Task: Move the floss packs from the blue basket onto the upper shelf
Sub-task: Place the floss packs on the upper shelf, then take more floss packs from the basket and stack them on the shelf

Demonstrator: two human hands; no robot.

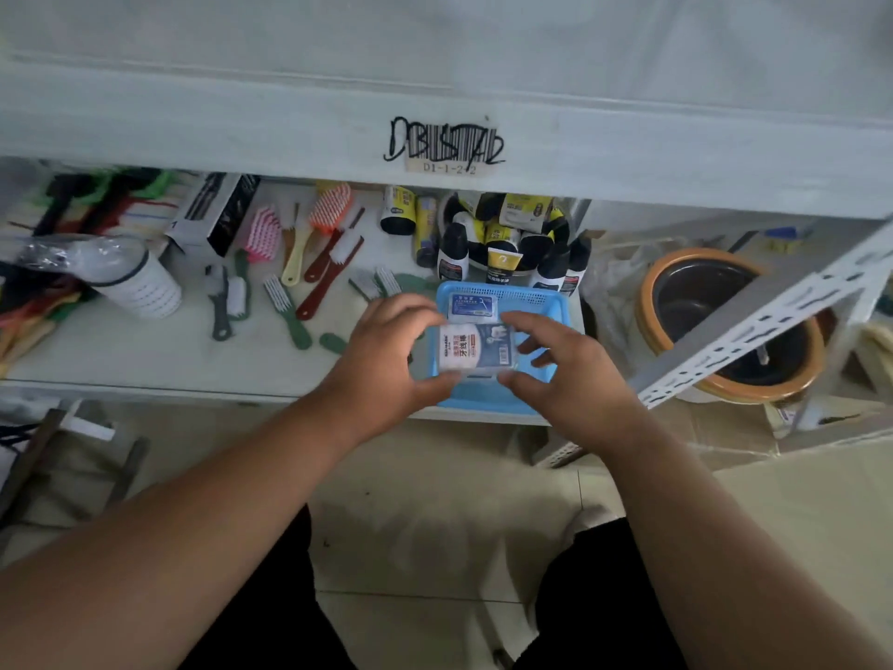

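The upper shelf (628,89) ran across the top of the view as a pale, bare board with a barcode label (447,152) on its front edge, directly above the work. Below it, the lower shelf (145,360) carried brushes, bottles and the blue basket (488,401), which sat at the front edge, just beside the bottles. My left hand (386,360) and my right hand (565,374) were both curled on the ends of one floss pack (476,353), thumbs under its near edge and fingers over the far edge, holding it above the basket. A second floss pack (471,304) lay against the basket's far wall, untouched. In my judgement the lift was under way and the placing not yet done. To do it well, I judged the pack should be kept level, raised clear of the basket rim, brought out past the upper shelf's front lip before going up, and set flat well back from the edge. The smooth plastic case looked liable to slip under a loose pinch.
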